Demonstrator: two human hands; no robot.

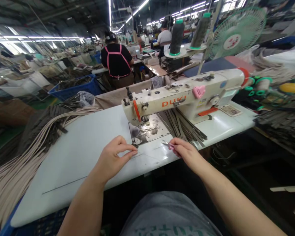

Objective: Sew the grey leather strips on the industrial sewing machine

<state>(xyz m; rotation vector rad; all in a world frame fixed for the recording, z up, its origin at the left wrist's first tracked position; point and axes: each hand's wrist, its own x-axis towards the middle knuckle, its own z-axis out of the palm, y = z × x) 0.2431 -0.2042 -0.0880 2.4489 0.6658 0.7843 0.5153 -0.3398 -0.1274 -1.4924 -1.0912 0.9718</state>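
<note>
My left hand [114, 157] hovers over the front edge of the white table [83, 144], thumb and forefinger pinched on a thin thread that I can barely make out. My right hand [184, 151] is closed on a small pink-handled thread snip [167, 144] whose metal tip points left toward the needle plate [147, 131]. Both hands sit just in front of the cream sewing machine [184, 95]. A stack of dark narrow strips [184, 126] lies under the machine's arm, right of the plate.
A long heap of beige and dark straps [27, 147] drapes over the table's left end. Two thread cones [177, 36] and a green fan [236, 32] stand behind the machine. A person in a black top with pink apron straps [116, 62] works ahead beside a blue crate [73, 87].
</note>
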